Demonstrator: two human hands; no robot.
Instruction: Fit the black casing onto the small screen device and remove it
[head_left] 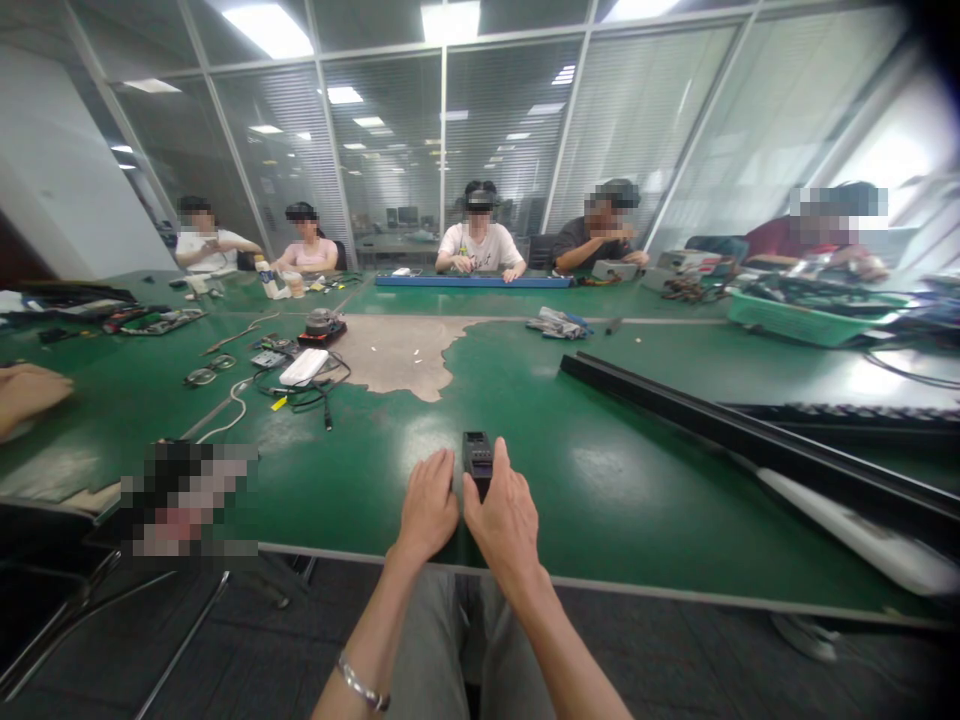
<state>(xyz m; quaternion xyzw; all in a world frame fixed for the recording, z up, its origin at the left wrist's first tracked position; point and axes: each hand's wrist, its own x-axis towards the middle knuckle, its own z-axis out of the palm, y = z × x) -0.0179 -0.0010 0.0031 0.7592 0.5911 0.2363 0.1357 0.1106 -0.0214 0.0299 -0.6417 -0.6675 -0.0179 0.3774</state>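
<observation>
Noted left of black device (478, 455): left hand (429, 505), palm down, fingers together; at near right: right hand (508, 515), thumb-forefinger spread, grip unclear. Found long axis pointing forward.

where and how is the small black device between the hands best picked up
Probably by its two long sides, thumb left and fingers right, coming from the near edge of the green table. The black device looks narrow and boxy, its length pointing away from the person, and the right hand's thumb and index finger sit about its near end.
</observation>
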